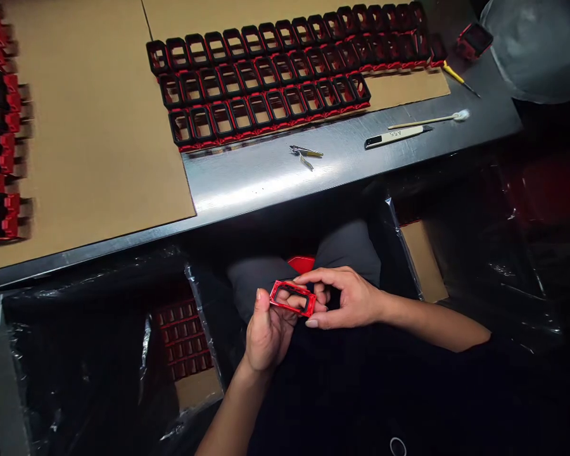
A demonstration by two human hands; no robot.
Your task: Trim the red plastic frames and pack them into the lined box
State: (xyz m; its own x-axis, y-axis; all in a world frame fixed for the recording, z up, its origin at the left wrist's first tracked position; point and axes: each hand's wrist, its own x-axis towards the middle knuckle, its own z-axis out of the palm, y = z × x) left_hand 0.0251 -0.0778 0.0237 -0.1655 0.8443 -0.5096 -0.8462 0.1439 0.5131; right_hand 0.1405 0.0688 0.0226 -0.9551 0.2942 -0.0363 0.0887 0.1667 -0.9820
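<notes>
Above my lap I hold a small red rectangular plastic frame [310, 306] with a black inner edge and an open middle. My left hand [268, 332] grips its left end, thumb upright at the corner and fingers behind it. At the right end my right hand [344, 297] pinches the frame between thumb and fingers. Parts of the left fingers show through the opening. On the metal table [247, 183] ahead stand several rows of similar black-and-red frames [237, 114].
Cardboard [95, 126] covers the table's left side, with more red parts [12, 152] at its edge. A cutter knife [399, 136], a cotton-tipped stick [427, 121], a nail clipper [306, 152] and a yellow-handled screwdriver [453, 73] lie on the table. A plastic-lined box [197, 389] holds frames below left.
</notes>
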